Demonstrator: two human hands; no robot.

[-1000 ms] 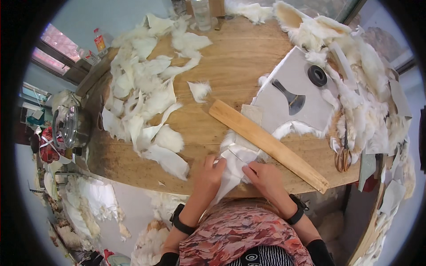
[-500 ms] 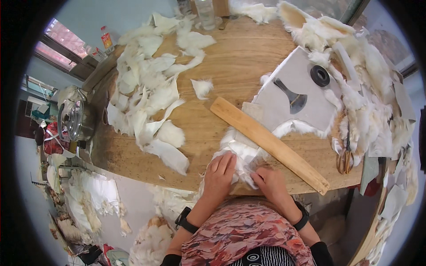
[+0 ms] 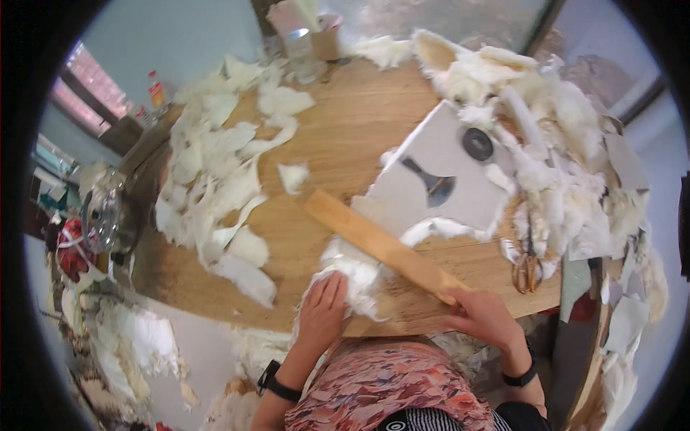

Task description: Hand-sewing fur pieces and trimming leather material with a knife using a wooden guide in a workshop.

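Risks, left to right of the wooden stick (image 3: 384, 248): the pile of fur scraps (image 3: 208, 165), left of the stick, could be disturbed if the stick were swung wide. The small scrap (image 3: 293, 177), just off the stick's far left tip, could be knocked by that tip. The fur piece (image 3: 359, 276), on the near side of the stick and close beside it, could be slid or creased if its hold-down were eased; contact with the stick cannot be told. Skewed pressure could be caused by the stick being gripped at one end only. The white hide sheet (image 3: 478, 205), beyond the stick to the right, could be bumped, and the dark blade (image 3: 442, 190) and black tape roll (image 3: 468, 149) on it shifted. The scissors (image 3: 530, 266), right of the stick, are judged far enough off to be lower risk.

Hands: the left hand (image 3: 322, 316), left of the stick's near end, is laid palm down on the fur piece, fingers extended and close together, pressed rather than wrapped; thumb unclear. The right hand (image 3: 485, 318), at the stick's near right end, is mostly closed, fingers curled round that end; exact finger placement is blurred.
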